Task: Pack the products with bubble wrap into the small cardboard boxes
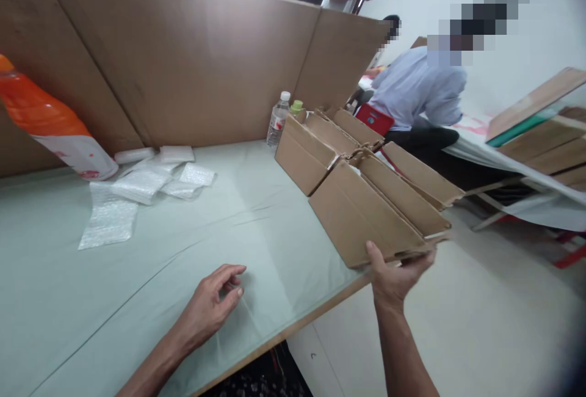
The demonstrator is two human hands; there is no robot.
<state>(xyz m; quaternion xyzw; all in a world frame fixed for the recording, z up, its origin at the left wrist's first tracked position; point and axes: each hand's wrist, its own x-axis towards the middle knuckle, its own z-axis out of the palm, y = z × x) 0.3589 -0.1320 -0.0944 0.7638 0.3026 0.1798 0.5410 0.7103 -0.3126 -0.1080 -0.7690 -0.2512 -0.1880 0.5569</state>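
My right hand (396, 278) grips the near end of a brown cardboard box (366, 214) at the table's right edge. Its thumb presses the side facing me, while the other fingers go around the end and are partly hidden. Upright cardboard flaps or dividers stand in this box, and a second cardboard box (304, 156) sits right behind it. Over the pale green tabletop, my left hand (217, 299) is open with loosely bent fingers, thumb apart, holding nothing. Several bubble-wrap pouches (144, 180) lie on the table beyond it.
An orange-and-white bottle (55, 122) stands at the left. Behind the boxes is a clear water bottle (278, 121). A tall cardboard panel (206, 61) borders the table's back. A seated person (412, 88) in a light blue shirt is at the right, by another table.
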